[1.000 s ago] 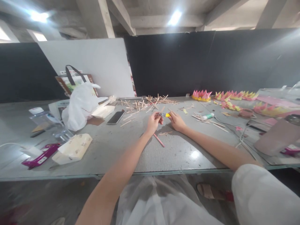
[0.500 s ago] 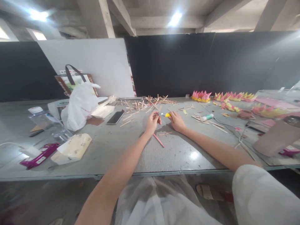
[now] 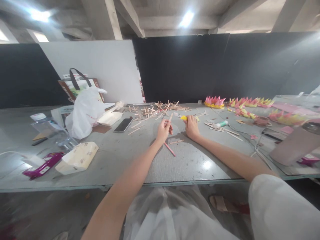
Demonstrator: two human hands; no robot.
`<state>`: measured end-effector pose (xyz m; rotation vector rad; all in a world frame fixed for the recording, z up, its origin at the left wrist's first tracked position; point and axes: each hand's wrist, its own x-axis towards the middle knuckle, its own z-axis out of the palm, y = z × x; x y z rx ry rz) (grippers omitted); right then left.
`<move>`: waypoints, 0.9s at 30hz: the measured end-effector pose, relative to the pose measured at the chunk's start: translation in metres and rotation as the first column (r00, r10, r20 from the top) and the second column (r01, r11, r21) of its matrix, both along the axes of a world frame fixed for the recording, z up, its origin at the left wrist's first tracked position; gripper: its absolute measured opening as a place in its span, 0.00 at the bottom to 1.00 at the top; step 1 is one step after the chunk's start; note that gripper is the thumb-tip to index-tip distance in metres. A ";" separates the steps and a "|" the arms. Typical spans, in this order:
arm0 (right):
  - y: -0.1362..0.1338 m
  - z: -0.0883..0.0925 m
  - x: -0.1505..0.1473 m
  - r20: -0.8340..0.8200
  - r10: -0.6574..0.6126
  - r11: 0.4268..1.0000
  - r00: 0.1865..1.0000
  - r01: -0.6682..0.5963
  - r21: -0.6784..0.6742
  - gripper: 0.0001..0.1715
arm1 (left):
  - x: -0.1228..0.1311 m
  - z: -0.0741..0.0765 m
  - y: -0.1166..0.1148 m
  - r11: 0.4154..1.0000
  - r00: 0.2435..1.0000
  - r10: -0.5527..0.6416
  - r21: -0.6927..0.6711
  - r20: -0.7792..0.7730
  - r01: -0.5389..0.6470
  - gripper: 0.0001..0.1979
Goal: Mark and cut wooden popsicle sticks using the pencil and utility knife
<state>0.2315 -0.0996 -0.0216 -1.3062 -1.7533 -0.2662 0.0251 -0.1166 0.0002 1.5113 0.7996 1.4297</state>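
Note:
My left hand (image 3: 163,130) is closed on a flat wooden craft stick (image 3: 171,117), which points up and away from the fingertips. Just right of it, my right hand (image 3: 192,127) grips a small yellow object with a pale, clear-looking tip (image 3: 183,117); its exact kind is too blurred to tell. The tip points left, towards the stick, with a gap between them. On the table below my left hand lies a pink stick (image 3: 170,149), and a short wooden piece (image 3: 176,142) is beside it. Beyond my hands spreads a pile of wooden sticks (image 3: 165,108).
Left: a phone (image 3: 123,125), a white plastic bag (image 3: 85,113), a clear bottle (image 3: 47,128), a tissue pack (image 3: 77,158) and a purple power strip (image 3: 43,165). Right: a glue stick (image 3: 220,124), pink-yellow paper lotuses (image 3: 214,102), cables and a pinkish flask (image 3: 295,145). The table's edge (image 3: 185,183) runs in front.
My right hand has shifted right and slightly up with the yellow object, away from my left hand. The wooden stick in my left hand now shows clearly, pointing upward.

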 end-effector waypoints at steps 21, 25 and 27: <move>-0.006 0.001 -0.004 0.090 0.306 0.942 0.948 -0.288 -0.171 0.17 | -0.001 0.004 0.000 0.997 0.996 0.078 -0.026 0.051 -0.077 0.08; -0.008 0.003 -0.004 0.092 0.303 0.943 0.948 -0.284 -0.175 0.17 | 0.000 0.003 0.000 0.997 0.996 0.079 -0.024 0.034 -0.078 0.07; -0.009 0.003 -0.004 0.089 0.305 0.943 0.948 -0.287 -0.170 0.17 | 0.000 0.003 0.000 0.997 0.996 0.081 -0.020 0.029 -0.080 0.07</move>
